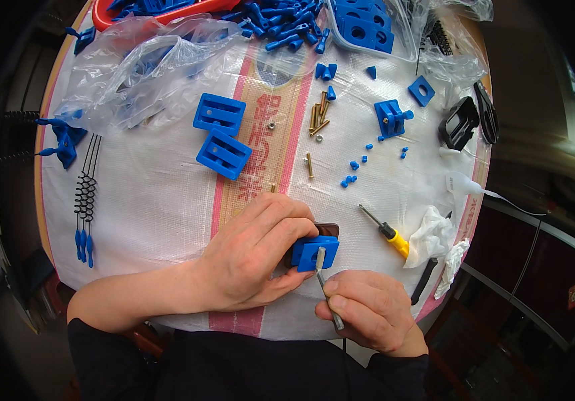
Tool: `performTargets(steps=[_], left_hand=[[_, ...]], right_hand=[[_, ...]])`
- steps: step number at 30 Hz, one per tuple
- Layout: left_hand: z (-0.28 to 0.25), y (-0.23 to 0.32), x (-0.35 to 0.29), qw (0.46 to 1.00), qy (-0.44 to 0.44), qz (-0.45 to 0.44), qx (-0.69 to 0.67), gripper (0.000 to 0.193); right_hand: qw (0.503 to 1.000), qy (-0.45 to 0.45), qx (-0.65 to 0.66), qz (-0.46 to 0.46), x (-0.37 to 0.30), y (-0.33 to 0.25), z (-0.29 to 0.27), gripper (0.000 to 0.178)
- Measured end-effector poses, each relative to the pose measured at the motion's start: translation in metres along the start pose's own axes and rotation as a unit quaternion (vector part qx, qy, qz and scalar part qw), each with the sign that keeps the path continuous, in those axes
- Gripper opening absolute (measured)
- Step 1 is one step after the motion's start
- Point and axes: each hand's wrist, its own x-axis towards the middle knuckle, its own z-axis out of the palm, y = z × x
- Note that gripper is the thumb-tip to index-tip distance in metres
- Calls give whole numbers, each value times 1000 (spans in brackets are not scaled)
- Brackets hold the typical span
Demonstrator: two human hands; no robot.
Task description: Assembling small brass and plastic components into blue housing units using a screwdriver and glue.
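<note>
1. Table (167,200): round, under a white woven cloth with a pink stripe. It keeps your parts spread flat and in reach.

2. Bags (140,67): clear plastic at the far edge, holding more blue parts; stock sits behind the work area.

3. Left hand (254,257): your fingers are curled around the block, pinning it against the cloth near the table's close edge, apparently so it stays steady under the tool.

4. Right hand (368,311): your fingers are pinched on a thin tool (324,284), held like a pen with its tip at the block's front face, a grip that suits fine control.

5. Brackets (220,134): two blue slotted pieces, side by side left of the stripe.

6. Block (314,252): blue plastic, squarish, with a dark part behind it, just beside your left fingertips. A pale pin or tool tip stands at its middle; which one, you cannot tell.

7. Screwdriver (386,232): yellow handle, lying right of the block, near a white rag (431,237).

8. Screws (319,117): brass, loosely heaped on the stripe.

9. Caps (358,164): tiny blue bits, scattered right of the screws.
</note>
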Motion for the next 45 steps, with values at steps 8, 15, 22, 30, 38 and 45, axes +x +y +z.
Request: performTargets(steps=[8, 15, 22, 30, 38, 45], left_hand=[[1, 0, -1, 1000, 2, 0, 6, 55], [0, 2, -1, 1000, -8, -7, 5, 54], [0, 3, -2, 1000, -9, -6, 12, 56], [-12, 20, 0, 998, 34, 51, 12, 78], [-8, 30, -7, 984, 53, 123, 121, 68], [1, 31, -7, 971, 89, 129, 180, 52]], right_hand=[[1000, 5, 5, -1, -1, -4, -5, 46], [1000, 15, 11, -1, -3, -8, -10, 43], [994, 59, -67, 55, -8, -26, -26, 46], [997, 43, -59, -18, 2, -27, -24, 41], [995, 47, -38, -78, 7, -26, -12, 39], [993, 49, -48, -96, 10, -27, -3, 34]])
